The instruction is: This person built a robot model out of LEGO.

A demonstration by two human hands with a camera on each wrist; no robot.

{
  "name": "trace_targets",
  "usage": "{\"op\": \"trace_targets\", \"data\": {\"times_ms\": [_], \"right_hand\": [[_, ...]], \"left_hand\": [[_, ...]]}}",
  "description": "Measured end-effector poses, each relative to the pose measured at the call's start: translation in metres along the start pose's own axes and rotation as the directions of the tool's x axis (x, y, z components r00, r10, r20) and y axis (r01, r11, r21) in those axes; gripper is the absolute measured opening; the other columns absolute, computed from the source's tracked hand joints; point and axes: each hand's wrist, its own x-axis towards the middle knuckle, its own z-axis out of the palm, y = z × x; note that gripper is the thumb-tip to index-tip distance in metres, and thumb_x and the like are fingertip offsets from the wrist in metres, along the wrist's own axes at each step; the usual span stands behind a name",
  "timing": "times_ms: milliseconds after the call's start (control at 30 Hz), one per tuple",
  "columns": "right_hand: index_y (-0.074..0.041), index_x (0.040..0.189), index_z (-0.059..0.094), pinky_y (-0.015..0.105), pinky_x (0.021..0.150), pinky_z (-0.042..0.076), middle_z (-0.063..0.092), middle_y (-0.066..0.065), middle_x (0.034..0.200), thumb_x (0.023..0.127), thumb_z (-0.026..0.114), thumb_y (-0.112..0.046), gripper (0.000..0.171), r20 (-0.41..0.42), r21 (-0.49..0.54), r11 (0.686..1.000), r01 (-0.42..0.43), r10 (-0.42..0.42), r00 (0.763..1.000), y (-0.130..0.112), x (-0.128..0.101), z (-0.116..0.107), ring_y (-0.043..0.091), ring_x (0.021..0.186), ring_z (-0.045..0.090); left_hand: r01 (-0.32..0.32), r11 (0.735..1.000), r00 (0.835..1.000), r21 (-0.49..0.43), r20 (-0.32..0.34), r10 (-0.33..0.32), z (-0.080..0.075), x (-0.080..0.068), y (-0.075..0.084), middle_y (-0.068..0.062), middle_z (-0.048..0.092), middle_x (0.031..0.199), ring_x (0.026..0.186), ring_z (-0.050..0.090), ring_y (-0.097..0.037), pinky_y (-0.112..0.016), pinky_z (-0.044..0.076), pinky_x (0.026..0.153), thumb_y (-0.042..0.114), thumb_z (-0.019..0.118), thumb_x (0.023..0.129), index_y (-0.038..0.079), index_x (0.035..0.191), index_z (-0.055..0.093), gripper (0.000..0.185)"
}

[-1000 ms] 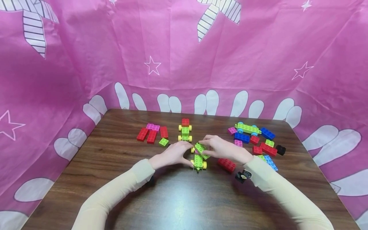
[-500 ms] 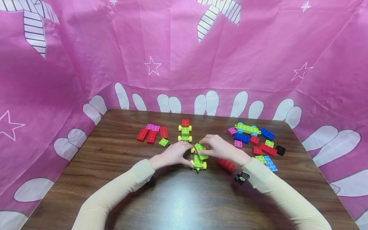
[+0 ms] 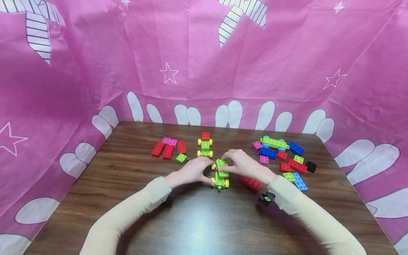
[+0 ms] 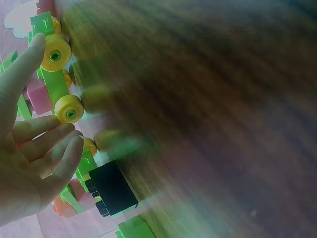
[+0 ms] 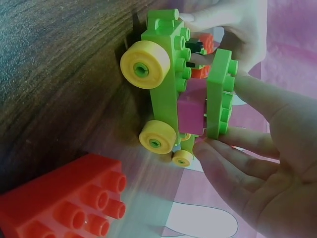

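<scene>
A lime toy car base with yellow wheels (image 3: 220, 180) stands on the table between both hands. My left hand (image 3: 192, 170) holds it from the left, thumb by the near wheel and fingertips at the far wheel. A pink brick (image 5: 190, 111) sits on the base's studs. Over the pink brick lies a lime brick (image 5: 214, 94), lengthwise along the base, with a narrow gap showing between the two. My right hand (image 3: 245, 164) pinches that lime brick at its sides. In the left wrist view, a black brick (image 4: 114, 188) shows beyond the left fingers.
Behind the hands stands a second lime car (image 3: 205, 146) with a red brick at its far end. Red, pink and lime bricks (image 3: 168, 151) lie at left. A blue-wheeled lime base (image 3: 275, 142) and several bricks spread at right. One red brick (image 3: 251, 183) lies just below my right hand.
The lime brick in my right hand has turned from slanted to nearly in line with the car base. My left hand has kept its place.
</scene>
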Motion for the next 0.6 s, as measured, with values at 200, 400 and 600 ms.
{"op": "trace_targets", "data": {"times_ms": [200,400,600], "right_hand": [[-0.006,0.103,0.072,0.021,0.068,0.053,0.072,0.006,0.092,0.084,0.077,-0.040,0.039,-0.020,-0.017,1.000,-0.012,0.012,1.000,-0.0004,0.0009,0.0033,0.022,0.078,0.066],[-0.006,0.100,0.072,0.019,0.064,0.051,0.071,0.007,0.088,0.083,0.078,-0.041,0.039,-0.034,-0.011,1.000,-0.017,0.017,0.999,-0.0016,0.0015,0.0044,0.023,0.075,0.064],[-0.007,0.101,0.071,0.018,0.061,0.048,0.070,0.008,0.086,0.084,0.077,-0.042,0.039,-0.032,-0.002,1.000,-0.025,0.025,0.999,-0.0014,0.0024,0.0050,0.023,0.073,0.063]], "left_hand": [[0.010,1.000,1.000,-0.016,0.010,-0.010,-0.0009,-0.0003,0.0010,-0.009,0.065,0.133,0.126,0.058,-0.026,-0.043,0.053,0.101,0.053,0.083,0.073,0.005,0.133,0.061,0.079],[0.008,1.000,1.000,-0.014,0.007,-0.008,-0.0008,-0.0005,0.0011,-0.010,0.065,0.132,0.126,0.058,-0.026,-0.043,0.053,0.102,0.053,0.083,0.073,0.004,0.132,0.061,0.079],[0.008,1.000,1.000,-0.009,0.005,-0.008,-0.0008,-0.0004,0.0008,-0.009,0.066,0.132,0.125,0.059,-0.025,-0.042,0.054,0.101,0.053,0.083,0.073,0.005,0.131,0.062,0.078]]}}
